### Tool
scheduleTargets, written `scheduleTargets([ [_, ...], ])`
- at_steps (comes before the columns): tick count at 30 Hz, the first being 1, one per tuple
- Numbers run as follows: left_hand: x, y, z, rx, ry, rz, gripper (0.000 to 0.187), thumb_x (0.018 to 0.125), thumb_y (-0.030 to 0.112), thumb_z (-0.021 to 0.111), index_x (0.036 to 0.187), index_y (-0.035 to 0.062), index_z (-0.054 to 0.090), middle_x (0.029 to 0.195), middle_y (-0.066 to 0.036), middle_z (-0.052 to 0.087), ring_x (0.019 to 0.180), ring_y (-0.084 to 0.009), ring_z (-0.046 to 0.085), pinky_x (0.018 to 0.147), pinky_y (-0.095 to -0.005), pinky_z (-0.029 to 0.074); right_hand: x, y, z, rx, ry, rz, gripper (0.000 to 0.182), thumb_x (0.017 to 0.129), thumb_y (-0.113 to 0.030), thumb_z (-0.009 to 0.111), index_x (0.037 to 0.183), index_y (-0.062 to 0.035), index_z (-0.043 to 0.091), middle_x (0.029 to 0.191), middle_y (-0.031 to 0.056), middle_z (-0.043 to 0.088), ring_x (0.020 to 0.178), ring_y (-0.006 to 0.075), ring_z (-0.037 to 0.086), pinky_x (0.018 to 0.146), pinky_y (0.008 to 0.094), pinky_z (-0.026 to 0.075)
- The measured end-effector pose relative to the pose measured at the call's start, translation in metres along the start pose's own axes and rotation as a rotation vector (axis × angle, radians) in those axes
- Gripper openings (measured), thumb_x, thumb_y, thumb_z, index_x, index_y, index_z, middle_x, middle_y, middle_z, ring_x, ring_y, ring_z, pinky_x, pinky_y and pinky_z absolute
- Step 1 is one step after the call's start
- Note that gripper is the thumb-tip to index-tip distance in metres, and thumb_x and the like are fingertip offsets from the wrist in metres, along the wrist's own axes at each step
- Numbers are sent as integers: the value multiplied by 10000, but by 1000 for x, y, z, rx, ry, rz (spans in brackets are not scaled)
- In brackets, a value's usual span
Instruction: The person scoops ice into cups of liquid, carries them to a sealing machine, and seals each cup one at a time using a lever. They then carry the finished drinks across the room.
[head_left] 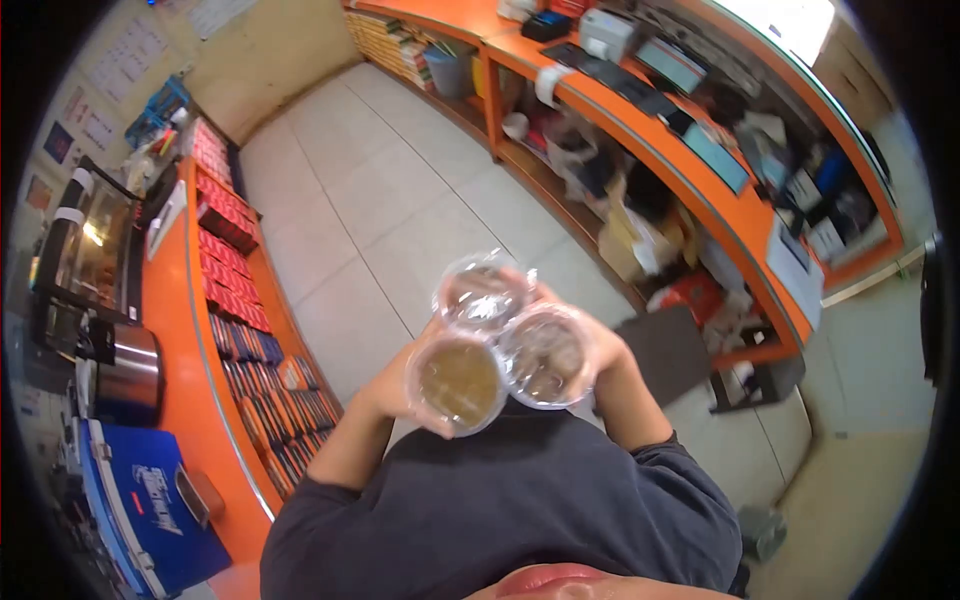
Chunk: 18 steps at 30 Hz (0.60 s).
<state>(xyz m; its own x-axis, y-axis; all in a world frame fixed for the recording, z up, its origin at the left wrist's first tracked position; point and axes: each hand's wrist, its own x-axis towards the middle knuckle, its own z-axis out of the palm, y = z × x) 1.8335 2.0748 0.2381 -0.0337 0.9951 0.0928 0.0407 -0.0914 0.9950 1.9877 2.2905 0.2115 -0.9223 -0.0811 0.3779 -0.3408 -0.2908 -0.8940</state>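
Observation:
Three clear plastic cups are bunched together in front of my chest, seen from above. The left cup [458,385] holds a yellowish drink. In the right cup [545,360] the drink looks brownish with pale lumps like ice. A shiny clear film or lid glints on the far cup [484,294], which also looks brownish inside. My left hand [400,385] is wrapped round the outer side of the left cup. Round the right cup curls my right hand [600,345]. Fingers reach along the far cup too, partly hidden behind the cups.
On the left runs an orange counter [185,330] with red boxes [225,260] on shelves below. A blue cooler box [150,505] and a metal pot [130,370] stand there. Across the tiled floor [370,200], an orange desk [640,110] carries cluttered items. A dark stool [665,360] sits at right.

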Motion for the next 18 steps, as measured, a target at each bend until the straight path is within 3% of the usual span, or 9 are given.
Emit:
scheduleTargets([
  [1,7,9,-17,-35,90,-108,996,426,359,884,1242,19,426,1298,-115,370,1173,-230,410,982,-376,331,32,8,-26,12,-88,-19,1004,362,-403,893,1194,-10,491,1444,190,136,1316,292,191,1047,401,222],
  [4,22,10,-76,-99,331,-147,1008,422,316,894,1255,25,408,1262,-104,419,1156,-221,428,967,-372,349,133,32,-85,52,-298,-53,989,407,-381,885,1219,-4,464,1449,175,133,1294,261,249,1025,380,269],
  [5,28,7,-99,-68,377,-78,1031,412,295,904,1269,37,390,1240,-88,448,1147,-208,439,957,-363,363,164,41,-101,77,-338,-25,981,421,-369,882,1225,-3,457,1451,169,133,1288,255,263,1017,374,284],
  [8,56,8,-148,-337,727,-138,1033,409,297,906,1268,44,391,1226,-77,464,1137,-191,447,940,-354,383,259,63,-141,315,-409,170,956,450,-329,876,1233,3,441,1453,153,139,1278,242,288,1001,362,311],
  [10,72,-3,-200,-316,754,-118,1042,403,297,908,1270,47,387,1213,-70,472,1126,-188,455,924,-349,401,317,83,-164,403,-463,268,947,451,-323,875,1228,4,445,1451,152,143,1278,247,288,1004,365,307],
  [13,85,-32,-290,-308,762,-115,1013,410,290,905,1256,45,405,1225,-70,458,1131,-196,449,930,-346,393,396,134,-209,256,-537,122,993,452,-315,876,1266,0,403,1453,153,117,1294,252,260,1025,368,287],
  [18,178,-17,-466,-261,550,-44,970,430,321,894,1238,43,435,1291,-82,379,1156,-185,418,952,-349,368,523,140,-304,96,-457,29,1032,449,-378,872,1291,-34,386,1458,175,83,1333,282,163,1052,399,231],
])
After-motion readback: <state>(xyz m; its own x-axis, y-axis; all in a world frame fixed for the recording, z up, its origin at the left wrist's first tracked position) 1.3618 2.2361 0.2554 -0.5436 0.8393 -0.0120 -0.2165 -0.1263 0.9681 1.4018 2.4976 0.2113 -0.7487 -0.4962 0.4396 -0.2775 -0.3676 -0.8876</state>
